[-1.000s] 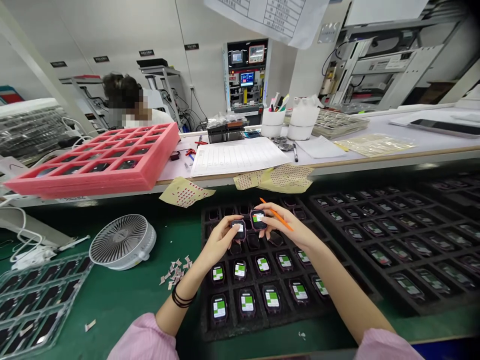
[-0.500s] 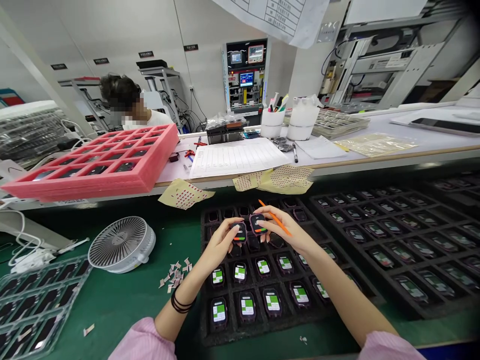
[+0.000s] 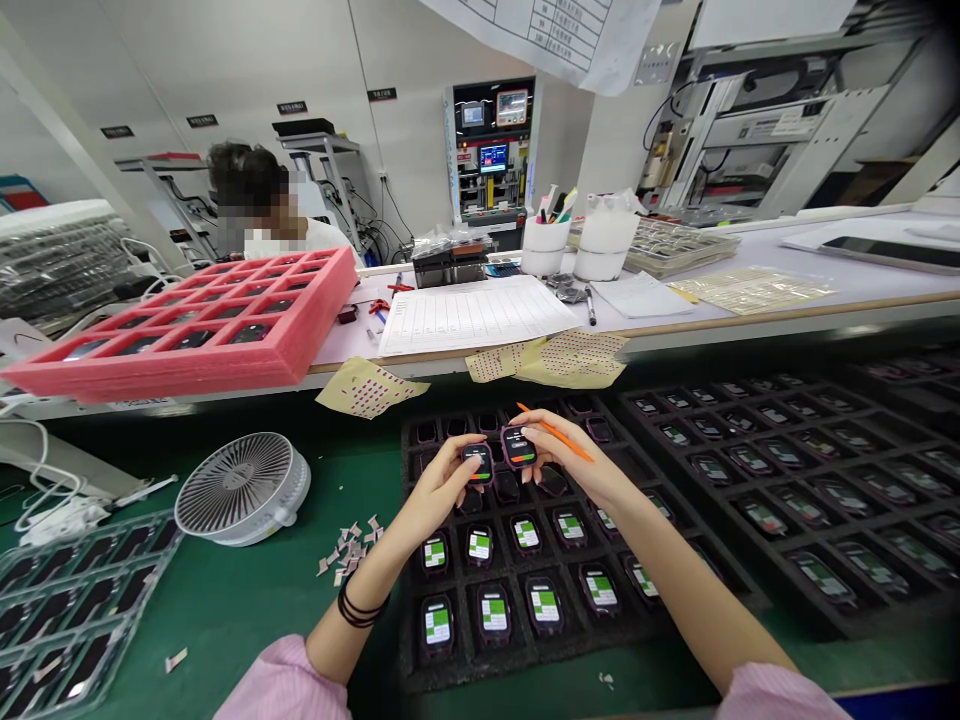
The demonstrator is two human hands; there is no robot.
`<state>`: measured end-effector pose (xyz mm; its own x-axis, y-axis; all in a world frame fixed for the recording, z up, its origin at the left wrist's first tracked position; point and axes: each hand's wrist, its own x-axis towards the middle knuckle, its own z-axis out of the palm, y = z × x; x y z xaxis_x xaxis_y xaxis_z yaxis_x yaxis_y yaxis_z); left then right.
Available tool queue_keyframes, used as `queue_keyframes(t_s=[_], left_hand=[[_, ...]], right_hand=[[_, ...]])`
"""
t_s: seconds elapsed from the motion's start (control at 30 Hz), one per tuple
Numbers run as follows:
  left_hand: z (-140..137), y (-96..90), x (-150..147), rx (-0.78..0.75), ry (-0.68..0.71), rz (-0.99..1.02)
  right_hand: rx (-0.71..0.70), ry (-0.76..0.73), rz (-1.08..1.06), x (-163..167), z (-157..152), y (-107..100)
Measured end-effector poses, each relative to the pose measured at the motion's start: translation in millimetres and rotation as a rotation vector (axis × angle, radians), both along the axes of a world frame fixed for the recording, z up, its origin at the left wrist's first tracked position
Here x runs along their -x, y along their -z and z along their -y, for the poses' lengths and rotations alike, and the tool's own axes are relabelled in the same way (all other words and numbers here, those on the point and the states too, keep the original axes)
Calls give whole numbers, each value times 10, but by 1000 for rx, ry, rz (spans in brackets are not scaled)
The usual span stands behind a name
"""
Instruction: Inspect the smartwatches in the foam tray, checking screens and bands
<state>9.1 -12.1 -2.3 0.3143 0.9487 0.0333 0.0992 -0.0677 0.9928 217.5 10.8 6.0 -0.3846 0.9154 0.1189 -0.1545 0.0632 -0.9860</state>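
Note:
My left hand (image 3: 442, 482) grips a square smartwatch body (image 3: 477, 462), its thumb lying on the lit screen. My right hand (image 3: 566, 450) holds a second smartwatch body (image 3: 517, 446) beside it, thumb over the screen. An orange stick-like tool (image 3: 556, 434) is tucked in the right hand as well, pointing up and left. Both screens are dark with an orange and green strip at the bottom. Below the hands lies a black foam tray (image 3: 459, 658) with watch bodies in its pockets; the near rows show green and white screens (image 3: 544, 602).
A second black tray of watches (image 3: 795, 520) lies to the right. Left are a small fan (image 3: 244, 488), paper scraps (image 3: 349, 552) and a clear tray (image 3: 82, 600). The shelf above holds a pink foam tray (image 3: 225, 375) and papers (image 3: 480, 310). A person (image 3: 262, 200) sits beyond.
The right thumb has moved up on its watch, and more of both screens now shows, with white text. The orange tool has shifted slightly right. The person beyond has moved a little right.

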Motion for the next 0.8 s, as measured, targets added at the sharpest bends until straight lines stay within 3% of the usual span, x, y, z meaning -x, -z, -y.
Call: queue_keyframes(t_s=[0.17,0.37,0.57,0.8], left_hand=[[4,-35,46,4,108,40],[-4,-88,50,75,75,198],[0,-75,54,-30,-24,77],[3,-57,42,-52,-27,28]], right_hand=[[21,-1,-13,-7,5,-26],[23,-35,-41,-17,22,-46],[-24,-61,7,-7,6,-21],[-52,-94,34,12,-8,5]])
